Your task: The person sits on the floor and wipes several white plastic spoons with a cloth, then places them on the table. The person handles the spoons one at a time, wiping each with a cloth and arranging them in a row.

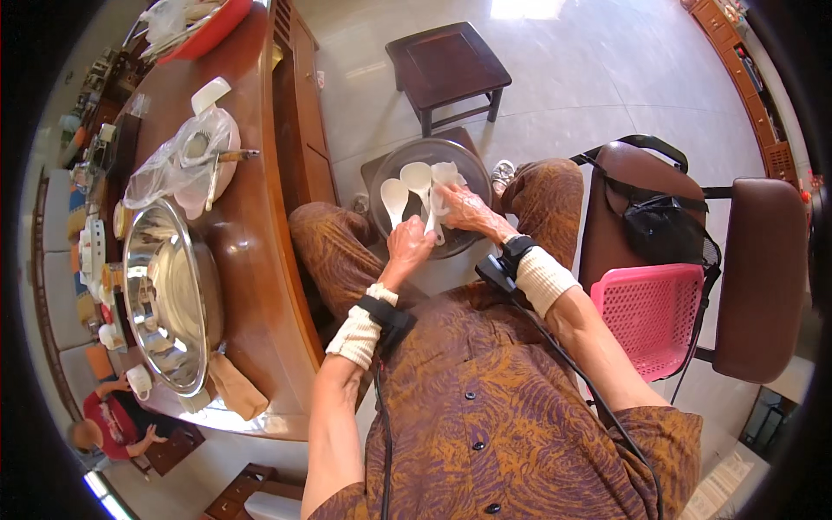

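Observation:
My left hand (409,244) is closed around the handles of white serving spoons. One spoon (393,193) has its bowl up on the left, and a second spoon (416,175) rises beside it. A crumpled, whitish, thin cloth or plastic piece (446,173) is pinched in my right hand (467,209), close to the second spoon. Another white handle end (439,238) shows between my hands; what it belongs to is hidden. Both hands are over a round grey basin (480,170) between my knees.
A wooden table (244,260) at left carries a large steel basin (203,292), a pink bowl (227,172) under plastic film, and a red basin (208,39). Ahead stands a dark wooden stool (448,65). A pink basket (650,318) rests on a brown chair (611,195). A person sits far left.

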A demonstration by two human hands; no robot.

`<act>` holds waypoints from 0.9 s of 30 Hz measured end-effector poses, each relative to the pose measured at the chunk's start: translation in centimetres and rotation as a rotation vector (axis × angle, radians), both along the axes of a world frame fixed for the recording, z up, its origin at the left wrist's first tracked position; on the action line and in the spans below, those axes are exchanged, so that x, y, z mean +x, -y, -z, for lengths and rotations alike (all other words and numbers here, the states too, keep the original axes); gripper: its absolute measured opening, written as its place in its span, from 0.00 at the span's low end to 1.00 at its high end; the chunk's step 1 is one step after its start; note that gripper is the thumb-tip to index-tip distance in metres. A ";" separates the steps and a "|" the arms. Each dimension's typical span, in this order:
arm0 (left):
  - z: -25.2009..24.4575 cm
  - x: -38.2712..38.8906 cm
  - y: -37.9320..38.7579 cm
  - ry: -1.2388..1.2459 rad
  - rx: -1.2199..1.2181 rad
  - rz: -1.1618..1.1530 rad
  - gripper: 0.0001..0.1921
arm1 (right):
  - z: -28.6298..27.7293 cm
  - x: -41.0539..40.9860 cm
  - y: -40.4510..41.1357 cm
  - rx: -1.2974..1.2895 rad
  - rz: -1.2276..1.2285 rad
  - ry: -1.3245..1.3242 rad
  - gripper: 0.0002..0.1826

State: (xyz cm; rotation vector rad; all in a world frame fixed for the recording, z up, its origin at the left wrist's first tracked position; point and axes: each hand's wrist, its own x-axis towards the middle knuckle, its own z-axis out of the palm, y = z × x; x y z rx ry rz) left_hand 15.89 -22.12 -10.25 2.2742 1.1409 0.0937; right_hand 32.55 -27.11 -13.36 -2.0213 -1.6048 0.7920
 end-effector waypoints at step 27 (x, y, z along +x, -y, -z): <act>-2.9 1.5 -1.8 1.122 -1.663 -0.578 0.40 | -6.5 -6.5 -0.3 0.530 0.064 0.179 0.09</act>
